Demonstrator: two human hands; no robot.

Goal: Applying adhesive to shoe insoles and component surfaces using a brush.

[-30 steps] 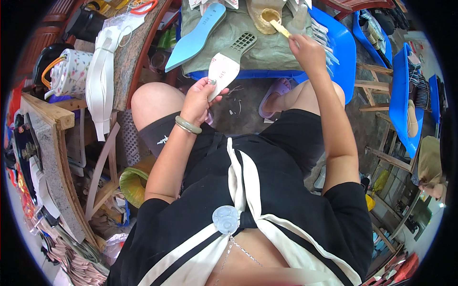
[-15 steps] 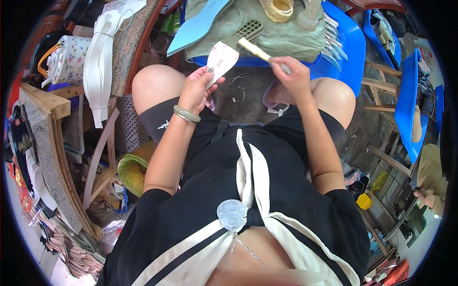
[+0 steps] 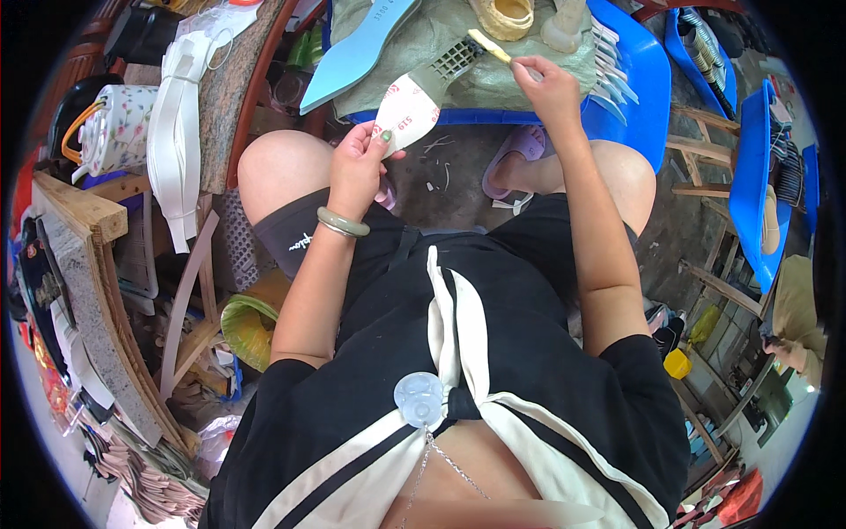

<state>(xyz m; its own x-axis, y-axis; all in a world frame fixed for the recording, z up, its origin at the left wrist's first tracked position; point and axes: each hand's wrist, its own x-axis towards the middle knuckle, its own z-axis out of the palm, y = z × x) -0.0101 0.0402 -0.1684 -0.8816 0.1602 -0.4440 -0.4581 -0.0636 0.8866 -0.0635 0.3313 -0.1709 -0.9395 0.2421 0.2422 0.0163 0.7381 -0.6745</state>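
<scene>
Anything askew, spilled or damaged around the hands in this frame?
Nothing damaged or spilled. The left hand has a grip on a white shoe insole with red print; the right hand holds a small yellowish brush above it. Only small pale scraps lie scattered on the grey floor between the knees.

Pale whitish insole [image 3: 407, 113] with red print, pinched in the left hand [image 3: 357, 167] with dark green nail polish and a pale green bangle [image 3: 343, 223] at the wrist; cream-yellow brush [image 3: 490, 45] in the right hand [image 3: 551, 88]. Light blue sole [image 3: 357, 53] on an olive-grey cloth [image 3: 441, 35] over a bright blue tray [image 3: 639, 84], with a tan woven-looking ring [image 3: 504, 16] near the top edge. Black clothing with white stripes, lilac slipper [image 3: 515, 159] on grey floor, white floral-patterned jug [image 3: 110, 132] with an orange handle, white straps [image 3: 176, 132] at left.
</scene>
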